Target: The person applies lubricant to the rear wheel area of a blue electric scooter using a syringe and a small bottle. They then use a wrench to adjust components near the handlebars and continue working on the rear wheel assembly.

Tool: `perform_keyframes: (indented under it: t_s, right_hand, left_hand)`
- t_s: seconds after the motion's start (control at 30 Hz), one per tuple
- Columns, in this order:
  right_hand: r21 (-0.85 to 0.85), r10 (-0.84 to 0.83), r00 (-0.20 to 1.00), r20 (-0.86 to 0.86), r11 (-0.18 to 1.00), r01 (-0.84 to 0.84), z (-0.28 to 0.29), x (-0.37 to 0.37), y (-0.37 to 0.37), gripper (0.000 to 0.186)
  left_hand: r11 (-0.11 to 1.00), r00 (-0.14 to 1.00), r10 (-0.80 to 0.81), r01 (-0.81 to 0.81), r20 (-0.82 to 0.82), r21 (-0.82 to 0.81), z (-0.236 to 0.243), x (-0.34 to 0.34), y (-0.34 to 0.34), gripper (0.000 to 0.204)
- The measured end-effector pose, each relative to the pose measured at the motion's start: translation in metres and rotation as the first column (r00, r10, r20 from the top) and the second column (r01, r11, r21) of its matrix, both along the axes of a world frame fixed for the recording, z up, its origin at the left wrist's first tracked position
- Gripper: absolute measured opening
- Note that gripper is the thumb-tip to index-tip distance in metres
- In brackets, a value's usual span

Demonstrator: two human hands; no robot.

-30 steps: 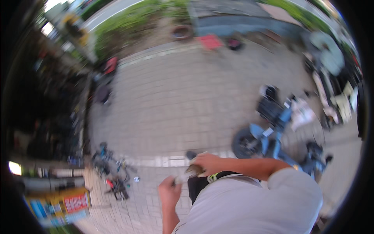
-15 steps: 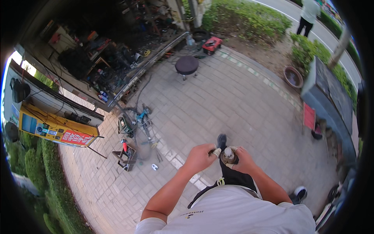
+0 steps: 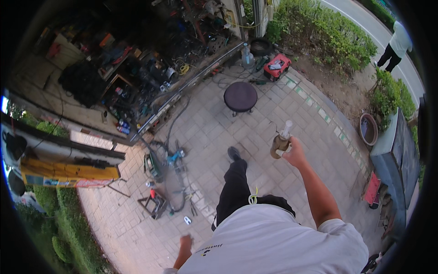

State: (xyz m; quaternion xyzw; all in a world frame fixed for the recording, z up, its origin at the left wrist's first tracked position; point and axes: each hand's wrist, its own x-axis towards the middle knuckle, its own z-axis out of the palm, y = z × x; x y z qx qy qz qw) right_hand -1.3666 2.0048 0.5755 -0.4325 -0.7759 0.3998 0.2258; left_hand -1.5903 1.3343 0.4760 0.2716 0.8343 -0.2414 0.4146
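Note:
Out in front of me, my right hand (image 3: 294, 153) is closed around a brownish see-through bottle (image 3: 279, 146) with a clear top. The bottle leans slightly, its clear end pointing up and away from me. Pale material covers part of the fingers that grip it. Low at my left side hangs my left hand (image 3: 185, 241), small and smeared, so its fingers cannot be made out. It is away from the bottle and touches nothing that I can see. A round dark stool (image 3: 241, 97) stands on the paving beyond the bottle.
Power tools and cables, among them a blue tool (image 3: 175, 157) and a red-handled one (image 3: 153, 194), lie on the ground at left. A red case (image 3: 277, 67) sits near the cluttered workshop's sill. At right are a round basin (image 3: 367, 129) and a red folding seat (image 3: 372, 188).
My hands have parted. The left has dropped down to my side, while the right has carried the bottle forward. One leg now reaches ahead, and the stool appears nearer.

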Motion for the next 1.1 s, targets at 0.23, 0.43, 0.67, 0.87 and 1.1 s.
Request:
perform_keyframes:
  t_s: [0.23,0.43,0.67,0.87,1.1]
  right_hand:
    - [-0.004,-0.171,0.983,-0.068,0.985,0.171,-0.002,-0.117,0.151,0.056]
    - [0.099,-0.133,0.99,0.055,0.987,0.127,0.034,-0.214,0.241,0.05]
    - [0.129,0.103,0.991,-0.087,0.987,-0.091,0.085,-0.411,0.383,0.058]
    - [0.334,0.137,0.894,-0.426,0.942,0.015,0.196,-0.641,0.554,0.051]
    - [0.37,-0.193,0.895,-0.402,0.86,0.351,0.339,-0.843,0.834,0.055]
  left_hand:
    - [0.764,0.836,0.533,-0.543,0.134,0.349,-0.027,-0.175,0.171,0.027]
    - [0.052,0.63,0.619,-0.629,0.469,0.776,0.115,-0.416,0.497,0.036]
    - [-0.171,0.45,0.767,-0.542,0.456,0.823,0.04,-0.477,0.489,0.044]
    - [-0.337,-0.11,0.813,-0.89,0.572,0.308,-0.025,-0.437,0.517,0.043]
    - [-0.311,-0.082,0.779,-0.912,0.621,0.269,-0.023,-0.548,0.707,0.038]
